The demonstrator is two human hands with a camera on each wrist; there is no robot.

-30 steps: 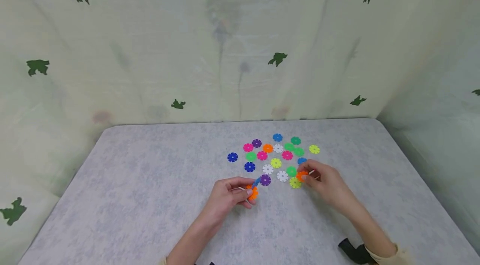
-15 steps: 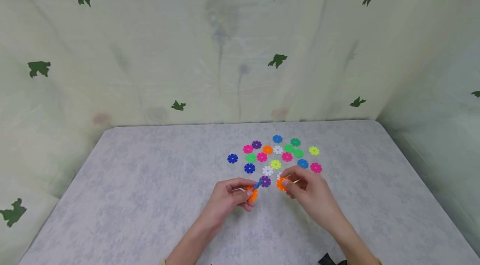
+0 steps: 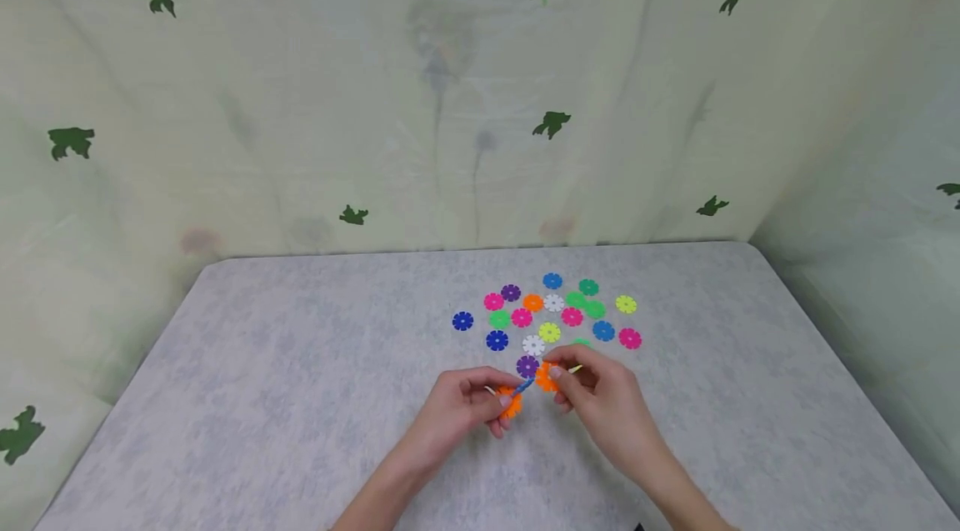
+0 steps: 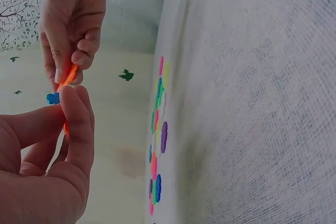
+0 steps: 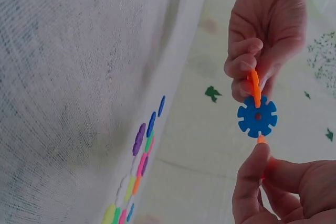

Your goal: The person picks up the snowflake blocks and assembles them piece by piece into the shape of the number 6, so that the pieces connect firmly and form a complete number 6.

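left grip (image 3: 471,404): orange-blue disc pair (image 5: 255,101) | right grip (image 3: 602,391): orange disc (image 3: 545,378)

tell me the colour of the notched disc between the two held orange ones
The notched disc is blue, clearest in the right wrist view.

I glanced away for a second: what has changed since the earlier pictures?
The right hand moved left, bringing its orange disc up to the blue disc at the left hand. Nothing was let go. The left hand barely moved; loose discs in sight lie as before.
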